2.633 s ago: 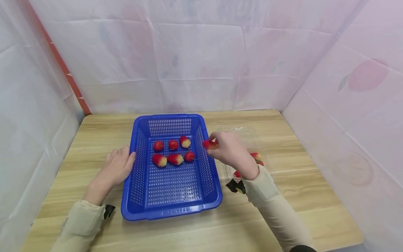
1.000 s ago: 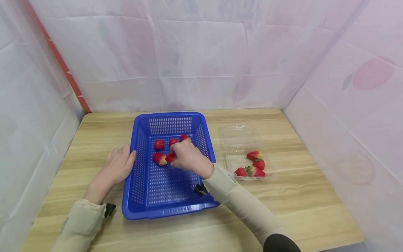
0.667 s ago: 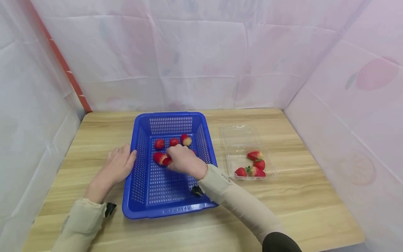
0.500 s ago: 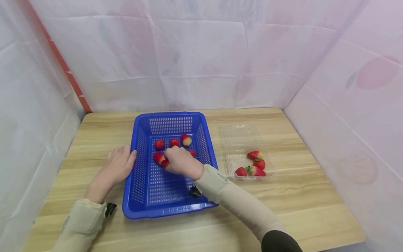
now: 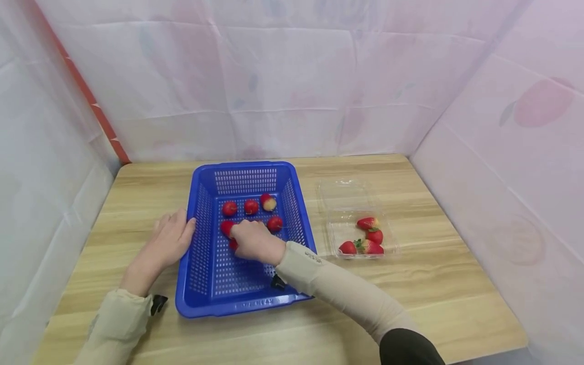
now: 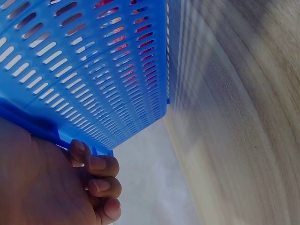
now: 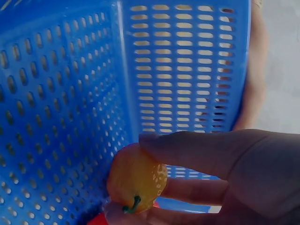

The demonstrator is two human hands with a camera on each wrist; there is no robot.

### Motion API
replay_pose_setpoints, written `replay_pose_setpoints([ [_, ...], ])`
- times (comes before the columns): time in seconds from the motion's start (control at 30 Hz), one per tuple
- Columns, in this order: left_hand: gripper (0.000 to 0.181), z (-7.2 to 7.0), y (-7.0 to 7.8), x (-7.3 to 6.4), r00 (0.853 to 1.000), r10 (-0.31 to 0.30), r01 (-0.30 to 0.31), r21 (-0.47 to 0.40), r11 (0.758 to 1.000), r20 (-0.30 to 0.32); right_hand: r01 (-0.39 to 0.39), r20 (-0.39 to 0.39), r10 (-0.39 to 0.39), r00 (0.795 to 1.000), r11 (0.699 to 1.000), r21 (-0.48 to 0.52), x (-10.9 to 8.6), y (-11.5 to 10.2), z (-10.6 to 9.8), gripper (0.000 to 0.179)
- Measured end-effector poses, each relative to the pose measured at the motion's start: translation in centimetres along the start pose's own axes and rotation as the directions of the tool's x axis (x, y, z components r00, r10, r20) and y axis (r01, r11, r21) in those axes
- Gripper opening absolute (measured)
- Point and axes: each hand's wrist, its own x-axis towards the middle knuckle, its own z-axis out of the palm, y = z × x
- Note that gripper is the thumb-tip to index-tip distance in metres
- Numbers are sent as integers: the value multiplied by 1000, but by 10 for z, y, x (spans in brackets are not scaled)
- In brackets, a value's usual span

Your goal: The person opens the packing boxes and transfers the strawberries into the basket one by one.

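A blue perforated plastic basket stands on the table in the head view. At its left rim, my left hand holds on; in the left wrist view the thumb and curled fingers meet at the rim. Down inside the basket, my right hand pinches a strawberry with a yellowish end and green stem. Just behind it lies another strawberry. Beyond are round red fruits with thin stems and a red-and-pale strawberry. The right hand mostly hides one more fruit.
Right of the basket lies a clear plastic clamshell box, lid folded back, with several strawberries in it. Both stand on a wooden table. Printed white sheets wall in the back and sides.
The right hand has brought a strawberry from beside the box into the basket, then moved a little left and nearer the front. The left hand stays at the left rim.
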Motion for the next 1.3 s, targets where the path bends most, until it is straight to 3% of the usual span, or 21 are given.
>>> replay_pose_setpoints([
  [0.6,39,0,0,0,1000,-6,6,-5,1000,0,46,-1,-46,999,996,-78,4,-3,19,11],
  [0.97,41,-2,0,0,1000,-7,7,-11,1000,11,49,-29,-50,998,999,-20,8,-1,19,13],
  [1.3,41,-2,1,-1,1000,-3,3,-8,1000,13,24,6,-24,1000,1000,8,9,-3,20,38],
])
